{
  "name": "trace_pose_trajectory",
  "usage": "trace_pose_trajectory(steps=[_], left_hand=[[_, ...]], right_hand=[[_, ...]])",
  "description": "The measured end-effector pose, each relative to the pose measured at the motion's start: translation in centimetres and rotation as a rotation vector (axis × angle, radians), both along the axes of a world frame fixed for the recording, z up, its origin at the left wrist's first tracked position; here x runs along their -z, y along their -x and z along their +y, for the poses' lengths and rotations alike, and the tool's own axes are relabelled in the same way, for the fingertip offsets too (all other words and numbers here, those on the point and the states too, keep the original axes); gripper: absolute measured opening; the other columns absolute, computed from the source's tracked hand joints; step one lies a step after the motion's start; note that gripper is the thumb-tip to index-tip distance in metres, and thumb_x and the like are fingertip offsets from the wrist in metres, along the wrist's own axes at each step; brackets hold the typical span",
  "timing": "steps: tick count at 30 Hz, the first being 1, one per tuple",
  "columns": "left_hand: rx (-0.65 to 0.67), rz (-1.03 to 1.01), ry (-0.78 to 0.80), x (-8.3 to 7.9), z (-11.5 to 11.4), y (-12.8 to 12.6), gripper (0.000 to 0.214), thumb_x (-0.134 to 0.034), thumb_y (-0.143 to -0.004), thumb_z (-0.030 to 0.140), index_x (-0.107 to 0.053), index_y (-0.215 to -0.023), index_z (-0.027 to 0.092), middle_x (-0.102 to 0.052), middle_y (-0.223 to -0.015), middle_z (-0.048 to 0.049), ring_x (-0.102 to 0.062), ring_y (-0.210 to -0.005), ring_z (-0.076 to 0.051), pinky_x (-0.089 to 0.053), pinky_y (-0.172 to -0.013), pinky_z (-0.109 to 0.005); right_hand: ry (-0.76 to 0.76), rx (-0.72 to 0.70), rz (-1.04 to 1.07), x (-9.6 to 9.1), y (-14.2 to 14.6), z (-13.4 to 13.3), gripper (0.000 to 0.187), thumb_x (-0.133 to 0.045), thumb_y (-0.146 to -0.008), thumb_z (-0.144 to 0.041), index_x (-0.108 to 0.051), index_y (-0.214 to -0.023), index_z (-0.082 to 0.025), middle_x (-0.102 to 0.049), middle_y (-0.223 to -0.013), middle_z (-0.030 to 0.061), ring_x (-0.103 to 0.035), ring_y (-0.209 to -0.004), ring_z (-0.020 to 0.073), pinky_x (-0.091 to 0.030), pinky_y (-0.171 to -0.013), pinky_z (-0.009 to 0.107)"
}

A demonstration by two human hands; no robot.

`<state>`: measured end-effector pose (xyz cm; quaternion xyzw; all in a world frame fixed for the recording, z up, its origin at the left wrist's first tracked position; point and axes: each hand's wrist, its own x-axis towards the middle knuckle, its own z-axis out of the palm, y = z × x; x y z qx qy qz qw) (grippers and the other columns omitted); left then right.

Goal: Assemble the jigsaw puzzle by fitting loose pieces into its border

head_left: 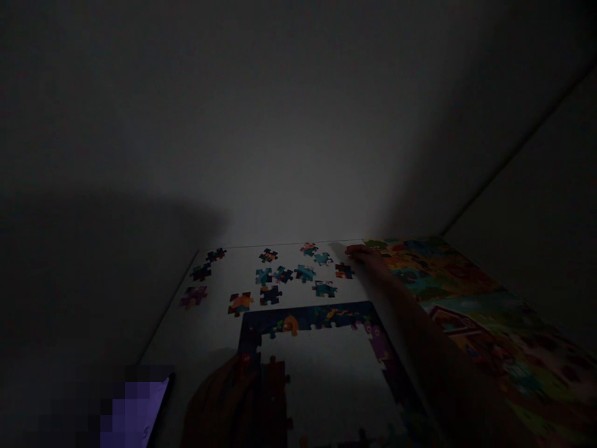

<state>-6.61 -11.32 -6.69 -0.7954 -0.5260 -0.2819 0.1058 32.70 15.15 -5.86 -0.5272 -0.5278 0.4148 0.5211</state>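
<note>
A partly assembled jigsaw puzzle [308,316] lies on the white table, its dark sea-creature border around a bare middle. My left hand [219,404] rests at the puzzle's left border, its fingertips touching the edge near a red figure. That hand is so dark that its grip does not show. Toward the table's back edge reaches my right hand [366,256], fingers pressed together; whatever may be between them is hidden. Just left of it lies a dark loose piece [344,270]. Other loose pieces include a teal piece [305,272] and an orange piece [240,303].
Several more loose pieces, among them a purple one [193,297], spread across the back left of the table [289,249]. Colourful picture sheets [448,280] cover the right side. A lit screen [135,410] shows at lower left. A pale wall [289,155] rises behind.
</note>
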Motion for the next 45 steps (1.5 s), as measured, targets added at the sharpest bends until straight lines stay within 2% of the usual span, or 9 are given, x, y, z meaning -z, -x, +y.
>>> trace_pose_trajectory(steps=[5,10,16,20,26,30,34,39,45], left_hand=[[0.004,0.004,-0.018,0.5,0.2,0.2,0.034,-0.043,-0.097,0.034,-0.061,-0.126,0.032,-0.069,-0.123,-0.0035,-0.069,-0.102,-0.020,-0.059,-0.078,-0.033],[-0.015,-0.062,0.086,1.3,0.2,0.9,0.034,-0.047,-0.095,0.035,-0.063,-0.125,0.035,-0.066,-0.129,-0.0014,-0.067,-0.108,-0.021,-0.058,-0.085,-0.035],[-0.030,-0.140,0.217,-0.4,0.7,0.9,0.034,-0.043,-0.093,0.036,-0.068,-0.116,0.035,-0.072,-0.118,-0.0014,-0.068,-0.105,-0.022,-0.060,-0.084,-0.037],[-0.174,-0.135,0.295,-1.9,3.2,-0.2,0.037,-0.041,-0.093,0.041,-0.073,-0.103,0.026,-0.072,-0.111,-0.0069,-0.068,-0.103,-0.024,-0.057,-0.090,-0.042],[-0.310,0.011,0.388,-3.3,9.1,-1.1,0.040,-0.042,-0.091,0.034,-0.065,-0.119,0.016,-0.065,-0.127,-0.0138,-0.061,-0.116,-0.028,-0.048,-0.100,-0.045],[-0.306,-0.011,0.371,-3.6,11.7,-1.4,0.035,-0.045,-0.090,0.027,-0.065,-0.117,0.017,-0.066,-0.124,-0.0119,-0.061,-0.115,-0.027,-0.047,-0.102,-0.043],[-0.294,-0.074,0.342,-3.2,12.6,-1.2,0.032,-0.046,-0.089,0.020,-0.068,-0.112,0.020,-0.066,-0.126,-0.0095,-0.060,-0.116,-0.026,-0.046,-0.103,-0.042],[-0.332,-0.105,0.316,-2.5,12.4,-1.0,0.035,-0.044,-0.090,0.015,-0.068,-0.115,0.021,-0.063,-0.130,-0.0082,-0.058,-0.120,-0.025,-0.045,-0.104,-0.045],[-0.310,-0.143,0.306,-2.4,12.3,-1.1,0.036,-0.043,-0.089,0.015,-0.069,-0.113,0.021,-0.064,-0.130,-0.0065,-0.057,-0.120,-0.025,-0.044,-0.105,-0.044]], right_hand=[[0.023,0.007,0.056,-0.1,-0.1,0.0,0.018,-0.062,-0.061,-0.029,-0.072,-0.075,-0.022,-0.073,-0.088,0.0046,-0.061,-0.082,0.0200,-0.047,-0.082,0.036],[0.000,-0.010,0.058,-0.2,0.0,-0.2,0.017,-0.061,-0.063,-0.028,-0.071,-0.076,-0.023,-0.073,-0.087,0.0033,-0.061,-0.084,0.0195,-0.047,-0.085,0.034],[-0.020,-0.024,-0.084,-0.3,0.3,-0.4,0.018,-0.056,-0.066,-0.027,-0.069,-0.078,-0.022,-0.073,-0.093,0.0046,-0.063,-0.093,0.0217,-0.047,-0.092,0.038],[-0.031,-0.050,-0.188,-0.4,0.7,-0.6,0.019,-0.054,-0.068,-0.025,-0.069,-0.080,-0.021,-0.073,-0.092,0.0044,-0.064,-0.093,0.0218,-0.048,-0.094,0.039],[-0.019,-0.067,-0.264,-0.9,0.9,-1.0,0.015,-0.055,-0.072,-0.020,-0.069,-0.079,-0.022,-0.073,-0.096,0.0069,-0.066,-0.098,0.0243,-0.048,-0.097,0.043],[-0.016,-0.070,-0.276,-0.9,1.0,-1.1,0.010,-0.060,-0.075,-0.023,-0.069,-0.079,-0.022,-0.072,-0.094,0.0077,-0.068,-0.095,0.0250,-0.050,-0.092,0.042],[-0.011,-0.066,-0.269,-0.5,0.9,-1.1,0.010,-0.064,-0.075,-0.027,-0.070,-0.081,-0.022,-0.072,-0.090,0.0069,-0.068,-0.090,0.0247,-0.051,-0.088,0.041],[-0.001,-0.071,-0.281,-0.2,0.8,-1.0,0.011,-0.066,-0.074,-0.027,-0.071,-0.082,-0.022,-0.073,-0.091,0.0071,-0.068,-0.092,0.0259,-0.051,-0.088,0.042],[0.017,-0.060,-0.308,-0.5,0.7,-1.1,0.010,-0.066,-0.074,-0.024,-0.071,-0.082,-0.022,-0.073,-0.094,0.0074,-0.068,-0.095,0.0260,-0.051,-0.088,0.040]])
